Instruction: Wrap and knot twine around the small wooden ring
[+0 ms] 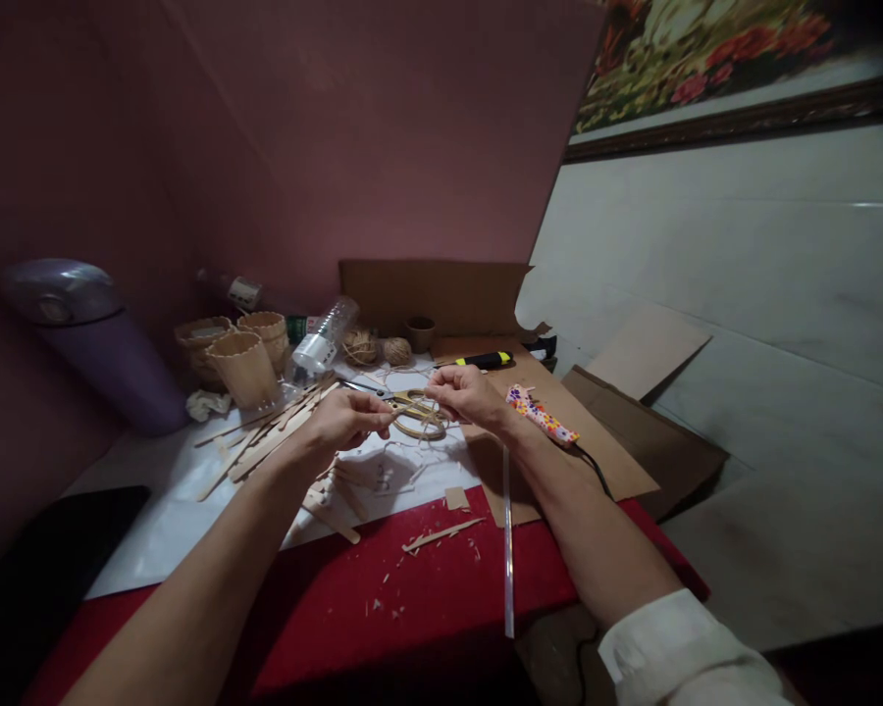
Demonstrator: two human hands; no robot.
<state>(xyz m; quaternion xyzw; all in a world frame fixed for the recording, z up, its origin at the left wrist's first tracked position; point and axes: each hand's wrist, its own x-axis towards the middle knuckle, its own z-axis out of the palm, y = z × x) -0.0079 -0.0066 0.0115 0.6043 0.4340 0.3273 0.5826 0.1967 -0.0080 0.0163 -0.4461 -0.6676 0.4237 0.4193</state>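
My left hand (353, 418) is closed in a pinch over the white paper, its fingertips close to the scissors. My right hand (465, 392) pinches a thin strand of jute twine (428, 417) a short way off to the right. The twine is fine and partly lost against the scissors; it appears to run to my left fingertips as well. Under and between both hands lies a pair of scissors (421, 431) with gold-coloured handles, its blades pointing left. Behind them sit two balls of jute twine, a larger one (359, 346) and a smaller one (396, 351).
Wooden craft sticks (276, 441) lie left of my hands. Woven-looking cups (242, 371), a plastic bottle (325, 336) and a purple flask (110, 343) stand behind. A patterned glue gun (543, 416) and a yellow-black cutter (486, 361) rest on cardboard (596, 456). A clear glue stick (508, 549) overhangs the red cloth (412, 608).
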